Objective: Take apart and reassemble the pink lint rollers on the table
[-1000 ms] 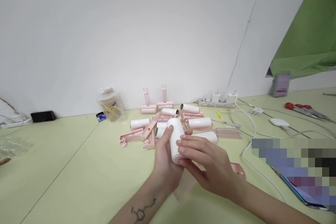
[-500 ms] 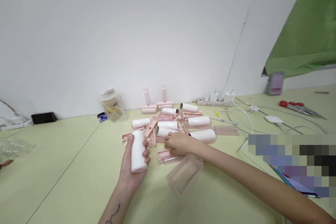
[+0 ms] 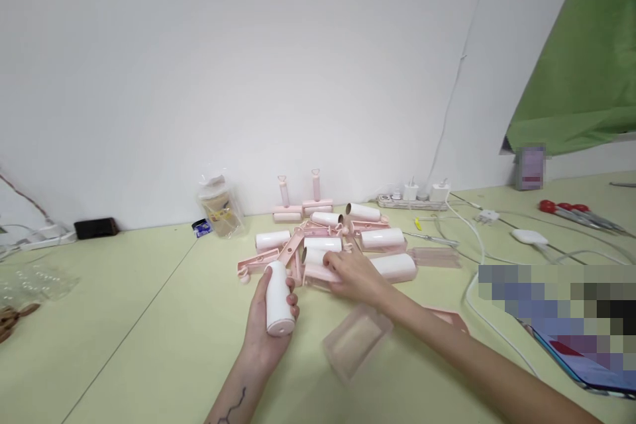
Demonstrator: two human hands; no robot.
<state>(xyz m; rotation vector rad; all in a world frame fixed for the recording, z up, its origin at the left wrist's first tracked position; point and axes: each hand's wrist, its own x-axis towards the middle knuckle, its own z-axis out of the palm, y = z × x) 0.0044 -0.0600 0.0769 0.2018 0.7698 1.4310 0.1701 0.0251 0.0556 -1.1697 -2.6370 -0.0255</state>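
Above a pale green bench, a person's left hand is wrapped around a white roll, thumb on one side and fingers on the other, the roll's round end facing the viewer. Ahead and to the right of it, the right hand is palm down, its fingers bent and closed on the right end of a pink case; some fingertips are hidden. Nearer the viewer than the right hand lies a see-through tray, and just past the right forearm a pink piece is partly covered.

Beyond both hands spreads a jumble of other white rolls and pink holders. Behind that, two pink rollers stand handle up by the wall. Farther off, left of the hands, is a bagged cup; well right of them are white cables and red-handled tools.
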